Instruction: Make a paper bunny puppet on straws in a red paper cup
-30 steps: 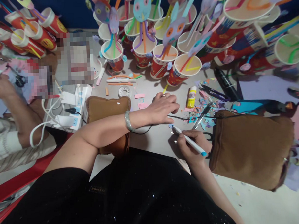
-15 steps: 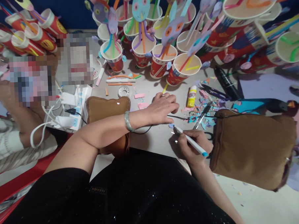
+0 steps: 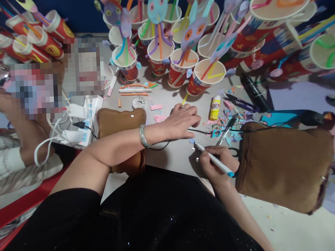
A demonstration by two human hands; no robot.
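My left hand (image 3: 184,121) lies palm down on the table, its fingers spread and loosely bent, the thumb apart from them. From under its far side sticks out a thin yellow strip (image 3: 185,99); what lies beneath the palm is hidden. Just below the thumb is a small blue paper piece (image 3: 192,141). My right hand (image 3: 220,162) is closed around a white marker (image 3: 216,162) with a blue end, its dark tip close to that paper piece. A black cable (image 3: 202,131) runs past the left hand.
Paper cups (image 3: 197,79) with straw-and-paper figures crowd the back. A glue stick (image 3: 215,108), a clear pen (image 3: 226,130) and paper scraps lie right of my hands. Brown cushions (image 3: 285,164) flank me. A power strip (image 3: 76,137) and another person's arm (image 3: 31,135) are at left.
The marker's blue end has shifted very slightly down and right in my right hand. The other person's arm at left has moved a little; my left hand stays in place.
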